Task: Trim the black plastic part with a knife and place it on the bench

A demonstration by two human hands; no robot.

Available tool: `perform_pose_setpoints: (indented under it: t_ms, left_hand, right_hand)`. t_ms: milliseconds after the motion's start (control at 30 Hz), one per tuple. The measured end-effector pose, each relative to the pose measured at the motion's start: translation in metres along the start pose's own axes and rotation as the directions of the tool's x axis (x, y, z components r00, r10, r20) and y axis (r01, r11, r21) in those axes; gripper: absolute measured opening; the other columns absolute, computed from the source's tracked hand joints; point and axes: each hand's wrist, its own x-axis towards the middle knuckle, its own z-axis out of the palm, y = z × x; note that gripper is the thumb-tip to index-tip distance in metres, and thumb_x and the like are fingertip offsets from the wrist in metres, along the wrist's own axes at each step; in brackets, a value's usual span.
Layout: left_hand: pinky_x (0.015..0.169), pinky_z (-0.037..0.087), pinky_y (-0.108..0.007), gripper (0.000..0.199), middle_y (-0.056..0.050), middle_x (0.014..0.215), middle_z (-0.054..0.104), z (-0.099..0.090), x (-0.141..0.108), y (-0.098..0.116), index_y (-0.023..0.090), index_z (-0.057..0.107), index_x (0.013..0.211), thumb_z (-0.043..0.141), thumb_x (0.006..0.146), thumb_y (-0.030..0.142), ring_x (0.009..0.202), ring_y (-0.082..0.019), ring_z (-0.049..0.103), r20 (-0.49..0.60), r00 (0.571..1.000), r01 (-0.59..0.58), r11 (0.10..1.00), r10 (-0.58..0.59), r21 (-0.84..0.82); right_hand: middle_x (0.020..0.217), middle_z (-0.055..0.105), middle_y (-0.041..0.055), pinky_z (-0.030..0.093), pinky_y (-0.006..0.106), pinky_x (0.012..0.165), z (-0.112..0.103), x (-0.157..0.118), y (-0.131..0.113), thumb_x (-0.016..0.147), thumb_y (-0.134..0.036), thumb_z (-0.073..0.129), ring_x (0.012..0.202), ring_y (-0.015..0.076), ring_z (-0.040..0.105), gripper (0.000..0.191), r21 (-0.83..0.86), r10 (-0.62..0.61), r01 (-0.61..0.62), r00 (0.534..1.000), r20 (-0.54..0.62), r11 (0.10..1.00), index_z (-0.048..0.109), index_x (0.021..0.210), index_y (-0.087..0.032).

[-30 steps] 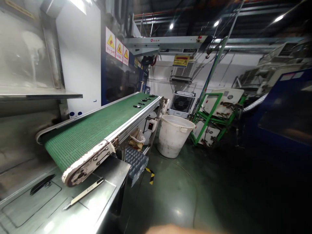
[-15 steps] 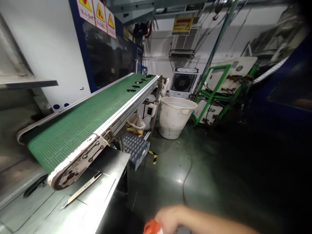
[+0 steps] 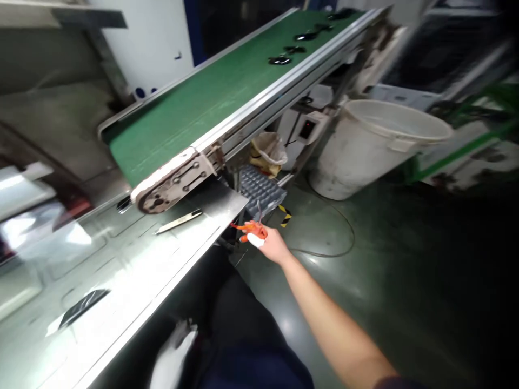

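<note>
From the left, we see a flat black piece [image 3: 84, 307] on the shiny metal table [image 3: 146, 270], then a slim cream-coloured tool with a black end [image 3: 179, 221]. Below, a blurred white shape [image 3: 172, 356]: we can't tell whether that's the left hand, or how that hand stands. Above slopes the green conveyor belt [image 3: 194, 102], glossy black parts [image 3: 280, 60] near its far edge. And here's the right hand [image 3: 273, 246], wrapped round an orange-handled metal tool [image 3: 252, 230] just beside the table's corner, tip up! Farther right, we spot a scuffed white plastic tub [image 3: 344, 156].
</note>
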Motion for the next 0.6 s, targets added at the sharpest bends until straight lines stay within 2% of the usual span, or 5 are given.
perform_pose_setpoints:
  t_ms: [167,233,333,467,600]
  left_hand:
    - [0.119,0.051,-0.053,0.057,-0.014,0.117,0.081,0.001,-0.017,-0.009,0.015,0.071,0.125,0.09,0.078,0.039,0.124,-0.037,0.072,0.07,0.997,-0.011,0.921,0.041,-0.389]
    - [0.116,0.055,-0.051,0.062,-0.016,0.117,0.081,-0.005,-0.032,-0.004,0.014,0.071,0.125,0.094,0.074,0.04,0.12,-0.036,0.074,0.065,0.993,-0.051,0.846,0.101,-0.531]
    - [0.113,0.057,-0.05,0.056,-0.015,0.118,0.081,-0.021,-0.054,0.006,0.018,0.07,0.118,0.096,0.073,0.038,0.117,-0.035,0.075,-0.002,0.982,-0.134,0.686,0.19,-0.715]
    - [0.116,0.054,-0.051,0.054,-0.007,0.121,0.079,-0.046,-0.067,0.016,0.025,0.068,0.112,0.099,0.069,0.037,0.121,-0.031,0.074,-0.134,0.951,-0.255,0.463,0.279,-0.849]
    - [0.11,0.058,-0.043,0.043,-0.004,0.125,0.079,-0.061,-0.067,0.014,0.028,0.071,0.109,0.096,0.074,0.029,0.119,-0.024,0.074,-0.199,0.924,-0.313,0.344,0.327,-0.885]
  right_hand:
    - [0.126,0.073,0.0125,0.055,0.053,0.106,0.034,0.033,-0.002,0.098,-0.042,0.072,0.117,0.0274,0.07,0.039,-0.125,0.092,-0.098,0.994,-0.054,0.987,0.068,0.128,-0.016]
    - [0.111,0.075,0.0099,0.061,0.046,0.093,0.05,0.025,-0.007,0.099,-0.042,0.07,0.1,0.0236,0.073,0.034,-0.168,0.115,-0.107,0.992,0.041,0.98,0.07,0.12,-0.015]
    - [0.088,0.075,0.0066,0.06,0.034,0.072,0.076,-0.012,-0.033,0.096,-0.044,0.069,0.078,0.0192,0.07,0.029,-0.15,0.068,-0.018,0.941,0.33,0.989,0.073,0.103,-0.017]
    - [0.101,0.073,0.0044,0.055,0.028,0.075,0.106,-0.072,-0.106,0.093,-0.043,0.075,0.085,0.0161,0.067,0.025,0.05,-0.206,0.222,0.766,0.608,0.974,0.077,0.109,-0.024]
    - [0.095,0.068,0.0039,0.049,0.025,0.067,0.138,-0.097,-0.172,0.1,-0.026,0.068,0.075,0.0121,0.061,0.015,0.248,-0.564,0.584,0.454,0.69,0.773,0.075,0.112,-0.02]
